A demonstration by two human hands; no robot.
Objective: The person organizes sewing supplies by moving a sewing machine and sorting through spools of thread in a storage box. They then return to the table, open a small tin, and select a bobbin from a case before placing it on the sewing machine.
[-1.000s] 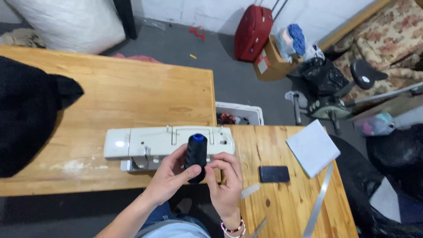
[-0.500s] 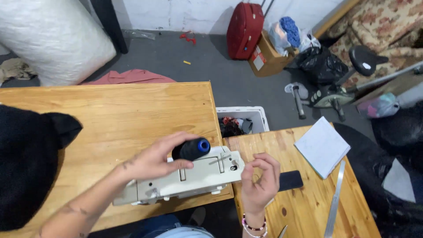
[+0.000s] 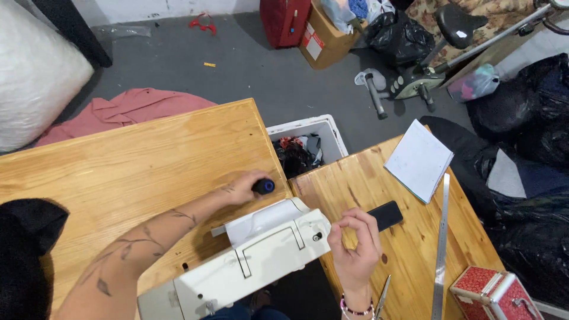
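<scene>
My left hand (image 3: 242, 188) reaches past the white sewing machine (image 3: 249, 261) and is closed around a black thread spool with a blue core (image 3: 264, 186), which rests low on the wooden table (image 3: 148, 160) near its right edge. My right hand (image 3: 355, 246) hovers just right of the machine's end, fingers curled and pinched together, with nothing visible in them. A black phone (image 3: 386, 215) lies just beyond that hand.
A white bin of dark cloth (image 3: 305, 148) sits between the two tables. On the right table lie a white notepad (image 3: 419, 160), a long metal ruler (image 3: 441, 243), scissors (image 3: 382, 296) and a red patterned box (image 3: 495, 294). Black fabric (image 3: 26, 261) covers the near left corner.
My left hand carried the spool from above the machine out to the table behind it and lowered it there. My right hand came off the spool and now hovers beside the machine.
</scene>
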